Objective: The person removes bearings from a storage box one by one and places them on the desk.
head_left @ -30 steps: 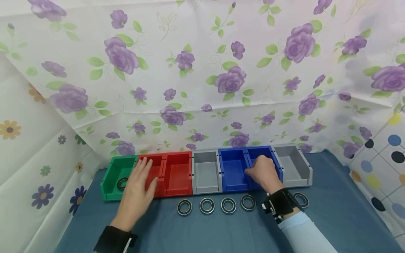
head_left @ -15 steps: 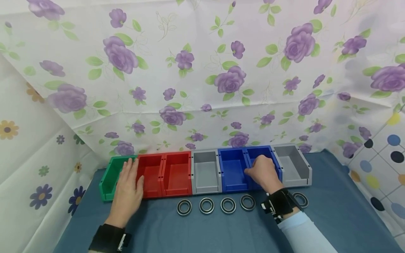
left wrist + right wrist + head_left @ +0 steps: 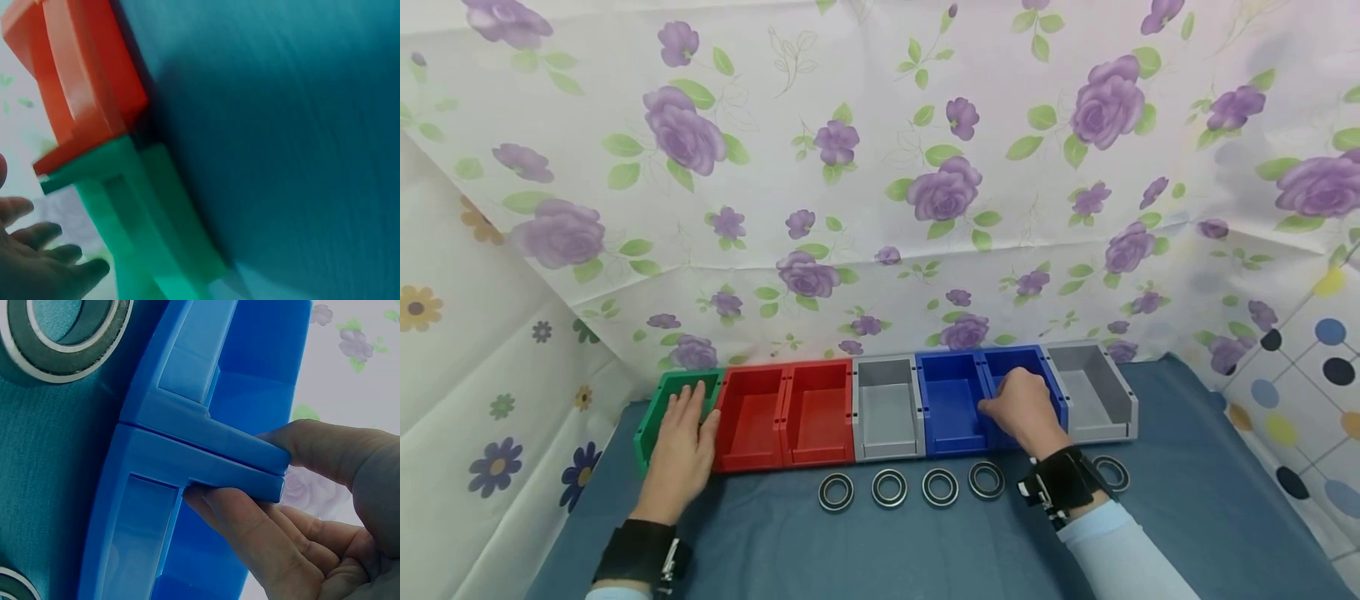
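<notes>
At the left end of the bin row, my left hand (image 3: 679,454) is over the green bin (image 3: 653,417), its fingers extended and hiding much of the bin's inside. The left wrist view shows those spread fingers beside the green bin's front edge. My right hand (image 3: 1024,407) pinches the adjoining side walls of two blue bins. In the right wrist view the thumb is on the wall of one blue bin (image 3: 187,369), and the fingers are inside the other blue bin (image 3: 140,531), pressing the two walls together. A bearing (image 3: 106,344) lies near their fronts.
Between the green and blue bins stand two red bins (image 3: 748,417) and a grey bin (image 3: 889,417); another grey bin (image 3: 1086,400) ends the row. Several ring bearings (image 3: 822,493) lie on the blue cloth (image 3: 880,554) in front. A flowered curtain (image 3: 880,317) rises close behind.
My left hand has moved left from the nearer red bin to the green bin, now hiding the bearing seen inside it earlier. My right hand keeps its pinch on the blue bins.
</notes>
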The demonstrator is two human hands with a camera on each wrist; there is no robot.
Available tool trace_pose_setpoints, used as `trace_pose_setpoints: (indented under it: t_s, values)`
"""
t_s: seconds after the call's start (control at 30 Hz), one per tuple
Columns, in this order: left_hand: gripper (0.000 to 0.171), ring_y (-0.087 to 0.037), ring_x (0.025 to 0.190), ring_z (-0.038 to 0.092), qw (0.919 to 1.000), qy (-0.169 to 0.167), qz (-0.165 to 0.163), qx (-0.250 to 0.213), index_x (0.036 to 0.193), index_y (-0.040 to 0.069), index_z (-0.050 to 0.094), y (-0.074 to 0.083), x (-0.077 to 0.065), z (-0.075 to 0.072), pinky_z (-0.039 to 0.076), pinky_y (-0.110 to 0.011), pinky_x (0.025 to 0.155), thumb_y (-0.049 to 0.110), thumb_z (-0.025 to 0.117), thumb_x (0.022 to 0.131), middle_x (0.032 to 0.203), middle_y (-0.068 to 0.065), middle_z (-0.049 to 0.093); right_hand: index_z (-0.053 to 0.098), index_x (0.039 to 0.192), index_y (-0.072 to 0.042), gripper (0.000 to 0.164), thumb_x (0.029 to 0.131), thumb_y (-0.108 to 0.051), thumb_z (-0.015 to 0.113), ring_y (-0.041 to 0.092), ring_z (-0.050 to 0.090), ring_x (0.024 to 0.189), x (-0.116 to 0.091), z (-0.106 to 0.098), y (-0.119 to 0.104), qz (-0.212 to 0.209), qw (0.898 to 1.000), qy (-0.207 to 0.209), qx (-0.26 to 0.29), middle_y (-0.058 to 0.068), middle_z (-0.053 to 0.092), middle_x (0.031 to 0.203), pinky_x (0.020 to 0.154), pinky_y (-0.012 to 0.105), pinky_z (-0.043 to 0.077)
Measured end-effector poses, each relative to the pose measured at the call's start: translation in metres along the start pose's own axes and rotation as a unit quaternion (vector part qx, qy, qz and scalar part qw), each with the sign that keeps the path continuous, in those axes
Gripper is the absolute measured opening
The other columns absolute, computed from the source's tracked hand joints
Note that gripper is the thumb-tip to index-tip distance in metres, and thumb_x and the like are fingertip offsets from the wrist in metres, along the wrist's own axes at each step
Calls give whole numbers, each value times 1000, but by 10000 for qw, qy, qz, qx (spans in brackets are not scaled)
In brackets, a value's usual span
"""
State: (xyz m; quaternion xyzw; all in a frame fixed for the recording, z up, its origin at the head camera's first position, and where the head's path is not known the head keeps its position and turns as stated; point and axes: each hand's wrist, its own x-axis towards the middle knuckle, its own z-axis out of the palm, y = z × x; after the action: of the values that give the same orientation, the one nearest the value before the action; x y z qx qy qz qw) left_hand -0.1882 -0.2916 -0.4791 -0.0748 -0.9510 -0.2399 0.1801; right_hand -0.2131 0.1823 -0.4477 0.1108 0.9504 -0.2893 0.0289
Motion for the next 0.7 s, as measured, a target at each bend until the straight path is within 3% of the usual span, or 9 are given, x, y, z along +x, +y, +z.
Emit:
trace_pose_setpoints:
  t_s: [0.17,0.5,0.7]
  values:
    - [51,-43,133,16,9997,-218,-112,-28,148,6,21,-12,3,1,19,-62,100,29,31,103,146,-25,22,38,53,-14,45,77,-29,73,13,32,39,0,0,1,-61,10000,11,31,-4,25,50,37,24,27]
    - [46,-45,129,24,9997,-177,-166,-24,146,7,28,-24,5,2,22,-61,99,23,31,103,143,-26,28,36,52,-14,46,77,-28,73,12,29,39,0,0,1,-88,10000,21,40,-4,24,50,37,24,25]
    - [49,-47,129,23,9986,-368,-358,123,146,5,27,-31,8,3,23,-62,98,15,40,100,143,-28,26,38,52,-14,46,77,-28,74,12,31,39,0,1,1,-75,10000,51,18,-4,24,50,37,25,25]
